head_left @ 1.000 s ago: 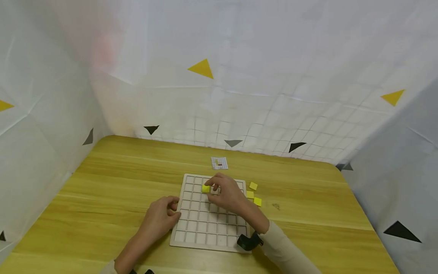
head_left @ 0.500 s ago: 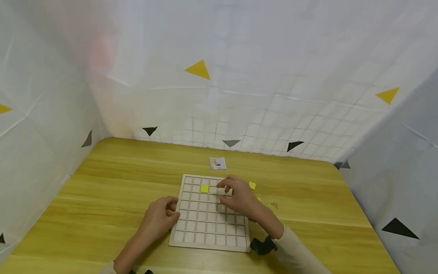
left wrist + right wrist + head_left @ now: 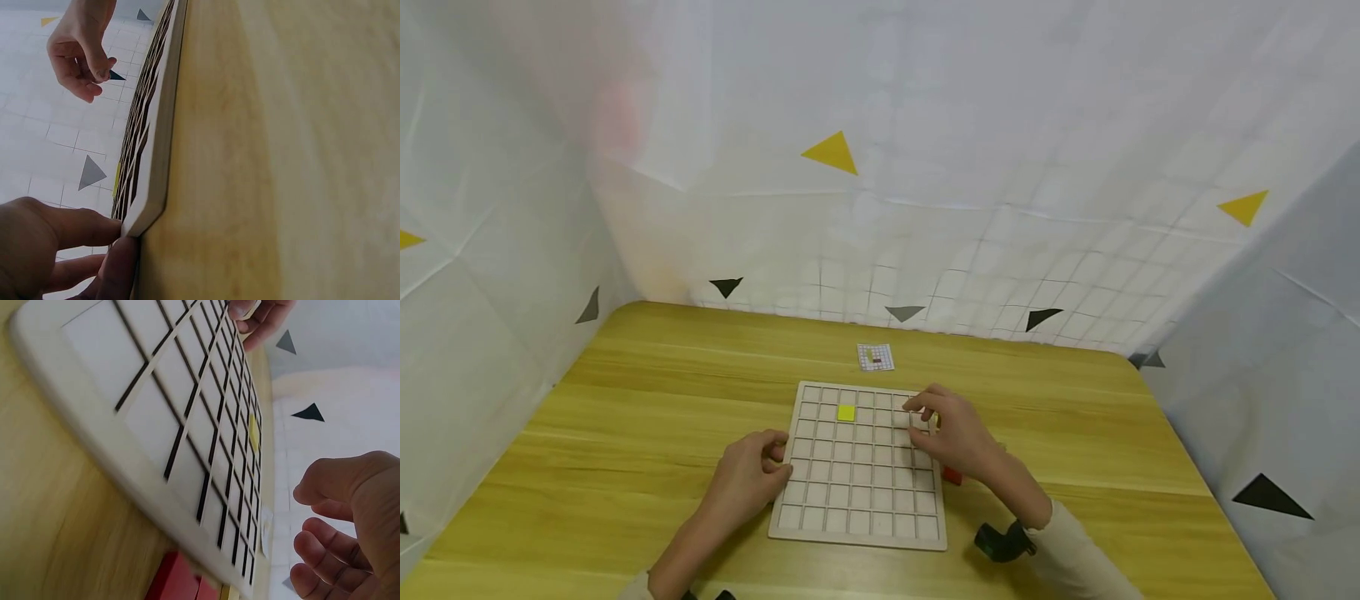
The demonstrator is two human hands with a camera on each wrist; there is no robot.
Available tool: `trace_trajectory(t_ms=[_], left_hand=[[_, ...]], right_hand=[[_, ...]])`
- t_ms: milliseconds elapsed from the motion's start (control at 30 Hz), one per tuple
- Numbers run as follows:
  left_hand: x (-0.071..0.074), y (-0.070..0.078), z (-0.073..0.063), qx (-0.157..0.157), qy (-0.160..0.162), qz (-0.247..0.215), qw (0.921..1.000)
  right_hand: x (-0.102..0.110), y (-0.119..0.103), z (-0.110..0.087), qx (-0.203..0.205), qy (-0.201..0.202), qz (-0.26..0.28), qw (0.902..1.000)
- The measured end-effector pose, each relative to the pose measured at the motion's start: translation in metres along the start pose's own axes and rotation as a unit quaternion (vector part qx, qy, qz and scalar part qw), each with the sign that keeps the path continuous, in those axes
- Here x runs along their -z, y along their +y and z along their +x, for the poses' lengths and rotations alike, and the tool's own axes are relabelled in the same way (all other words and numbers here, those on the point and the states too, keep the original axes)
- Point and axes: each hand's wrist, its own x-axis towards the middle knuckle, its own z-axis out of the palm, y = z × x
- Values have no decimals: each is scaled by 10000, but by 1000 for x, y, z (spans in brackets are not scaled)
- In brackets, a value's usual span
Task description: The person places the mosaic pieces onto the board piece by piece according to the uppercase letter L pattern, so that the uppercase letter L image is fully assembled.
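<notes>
A pale wooden grid board (image 3: 857, 533) lies on the table, with one yellow square tile (image 3: 846, 412) set in a cell of its second row from the back. My left hand (image 3: 748, 471) holds the board's left edge; in the left wrist view the thumb and forefinger fingertips (image 3: 112, 232) meet at the rim. My right hand (image 3: 958, 433) hovers over the board's right edge, fingers bent and apart, with nothing between them. Under it, red tiles (image 3: 175, 578) lie beside the board. A bit of yellow tile shows behind this hand; the others there are hidden.
Behind the board lies a small printed card (image 3: 876, 357) showing a grid with coloured cells. The wooden table (image 3: 700, 358) reaches back to white sheeting (image 3: 1000, 125) marked with yellow, black and grey triangles, which also stands at both sides.
My right hand has let go of the yellow tile, leaving it in its cell, and moved right across the board to its right edge. My left hand has stayed put.
</notes>
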Motion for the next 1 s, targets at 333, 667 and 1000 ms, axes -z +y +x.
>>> trace_trajectory(t_ms=[333, 667, 1000], left_hand=[[0, 2, 0, 72, -31, -31, 10000], [0, -2, 2, 81, -20, -16, 10000], [0, -2, 1, 133, -79, -103, 9998]], right_hand=[[15, 17, -17, -182, 43, -245, 9995], [25, 30, -31, -367, 247, -369, 9983], [26, 45, -47, -486, 350, -438, 9972]])
